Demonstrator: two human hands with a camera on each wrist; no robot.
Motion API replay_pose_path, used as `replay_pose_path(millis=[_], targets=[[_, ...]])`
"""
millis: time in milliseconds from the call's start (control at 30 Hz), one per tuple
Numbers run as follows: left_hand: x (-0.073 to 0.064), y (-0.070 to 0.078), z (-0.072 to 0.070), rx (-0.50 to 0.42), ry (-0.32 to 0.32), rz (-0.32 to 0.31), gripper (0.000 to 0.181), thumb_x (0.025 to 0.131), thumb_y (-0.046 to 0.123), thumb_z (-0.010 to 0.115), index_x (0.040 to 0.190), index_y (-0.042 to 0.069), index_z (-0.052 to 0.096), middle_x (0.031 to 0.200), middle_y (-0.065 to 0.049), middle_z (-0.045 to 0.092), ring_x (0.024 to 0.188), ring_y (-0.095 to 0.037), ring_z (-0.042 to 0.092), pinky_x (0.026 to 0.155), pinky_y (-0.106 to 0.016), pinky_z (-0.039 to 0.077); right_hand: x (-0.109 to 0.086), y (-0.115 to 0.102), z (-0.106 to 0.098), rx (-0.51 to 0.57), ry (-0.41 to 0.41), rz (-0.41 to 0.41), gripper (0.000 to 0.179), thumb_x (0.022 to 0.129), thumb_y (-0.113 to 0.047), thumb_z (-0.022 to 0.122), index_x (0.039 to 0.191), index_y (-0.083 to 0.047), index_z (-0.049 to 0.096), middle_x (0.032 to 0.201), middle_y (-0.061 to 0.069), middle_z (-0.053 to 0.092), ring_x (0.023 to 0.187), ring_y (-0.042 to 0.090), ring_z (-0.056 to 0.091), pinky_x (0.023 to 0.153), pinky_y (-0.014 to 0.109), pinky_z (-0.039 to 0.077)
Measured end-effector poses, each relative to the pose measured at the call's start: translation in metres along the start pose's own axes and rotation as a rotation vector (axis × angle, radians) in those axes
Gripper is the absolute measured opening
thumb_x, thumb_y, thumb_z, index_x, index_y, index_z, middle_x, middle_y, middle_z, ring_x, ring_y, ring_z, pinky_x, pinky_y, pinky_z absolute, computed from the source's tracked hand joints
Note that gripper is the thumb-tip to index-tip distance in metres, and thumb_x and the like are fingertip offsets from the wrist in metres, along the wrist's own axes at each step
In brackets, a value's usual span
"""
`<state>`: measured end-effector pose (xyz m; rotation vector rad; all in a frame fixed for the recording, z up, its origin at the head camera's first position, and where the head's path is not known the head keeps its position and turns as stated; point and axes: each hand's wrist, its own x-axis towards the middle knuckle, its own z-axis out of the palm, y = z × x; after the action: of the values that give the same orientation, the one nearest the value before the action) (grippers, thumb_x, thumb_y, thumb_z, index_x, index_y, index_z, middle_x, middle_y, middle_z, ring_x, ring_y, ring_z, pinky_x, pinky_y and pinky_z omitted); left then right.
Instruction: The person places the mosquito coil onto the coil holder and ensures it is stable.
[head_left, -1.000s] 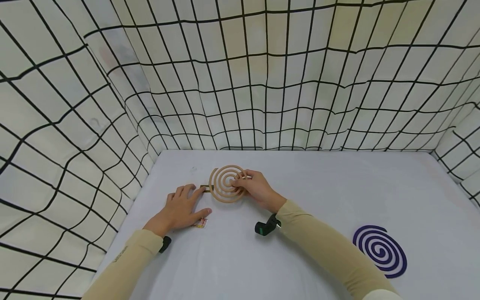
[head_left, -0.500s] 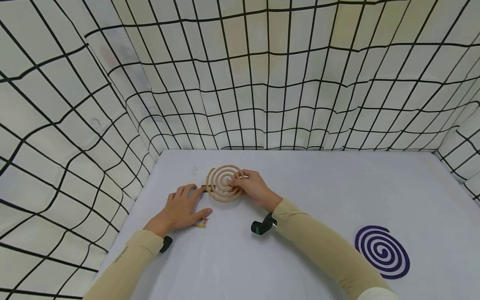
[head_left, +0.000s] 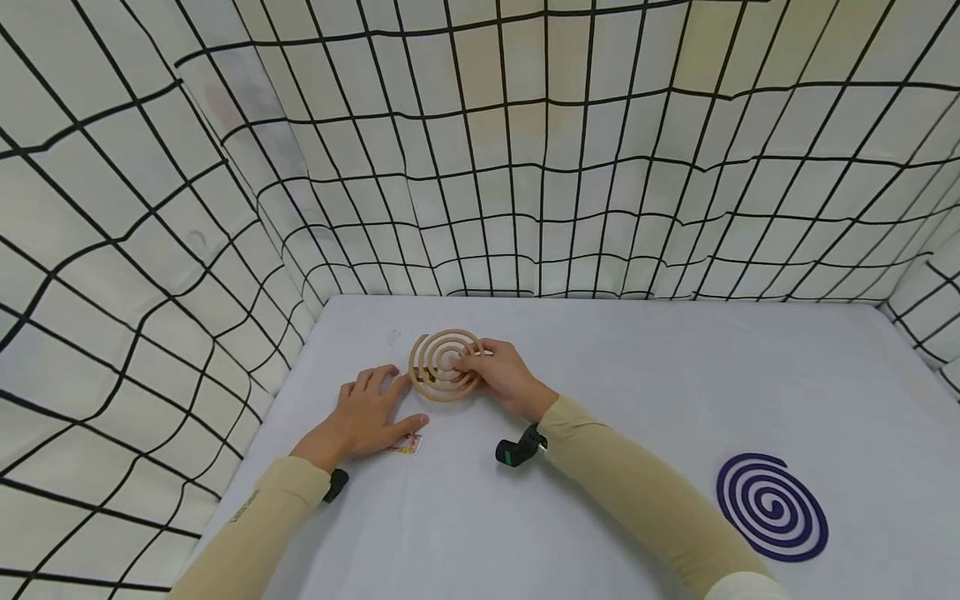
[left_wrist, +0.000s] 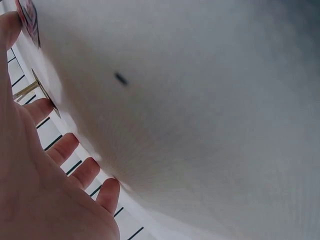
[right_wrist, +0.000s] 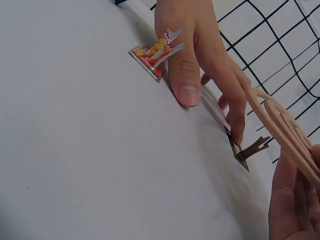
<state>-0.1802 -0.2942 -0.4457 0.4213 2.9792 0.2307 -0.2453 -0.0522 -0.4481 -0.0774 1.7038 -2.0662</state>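
My right hand (head_left: 506, 377) pinches a tan mosquito coil (head_left: 447, 399) near its middle, holding it tilted off the table. In the right wrist view, the coil's edge (right_wrist: 280, 134) hangs close to the upright prongs of a small metal coil stand (right_wrist: 241, 154). My left hand (head_left: 366, 422) lies with fingers spread on the cloth, and its index fingertip touches the base of that stand. By the left thumb is a second stand, a tin one with a red and yellow print (right_wrist: 148, 61) and raised prongs.
A purple spiral coil (head_left: 774, 507) lies flat at the right front of the white-covered table (head_left: 600, 517). Black netting over white sheets (head_left: 540, 200) rises behind the table and along its sides. Both wrists carry small black cameras.
My right hand has brought the tan coil slightly left, so it now overlaps the metal stand more in the head view. My left hand keeps its place at the stand.
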Motion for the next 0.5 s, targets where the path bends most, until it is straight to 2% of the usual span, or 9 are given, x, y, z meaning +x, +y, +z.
replay_pose_path(millis=[167,500], targets=[[0.001,0.000,0.002,-0.004,-0.014,-0.006,0.081,0.096,0.069,0.054,0.157,0.018,0.043,0.158,-0.018,0.037,0.149,-0.044,0.032,0.111,-0.067,0.031,0.002,0.000,0.004,0.013,-0.008,0.008,0.024,0.095,-0.006,0.070,0.115,0.004,0.062,0.086,0.004,0.070,0.073,0.009,0.072,0.071,0.025,0.059],[0.000,0.000,0.001,0.015,-0.019,-0.007,0.085,0.097,0.069,0.051,0.160,0.014,0.040,0.159,-0.019,0.036,0.149,-0.044,0.032,0.110,-0.066,0.031,0.006,0.003,0.012,0.026,-0.004,0.026,0.034,0.097,-0.008,0.070,0.127,0.006,0.060,0.096,0.006,0.071,0.080,0.009,0.073,0.077,0.024,0.060]])
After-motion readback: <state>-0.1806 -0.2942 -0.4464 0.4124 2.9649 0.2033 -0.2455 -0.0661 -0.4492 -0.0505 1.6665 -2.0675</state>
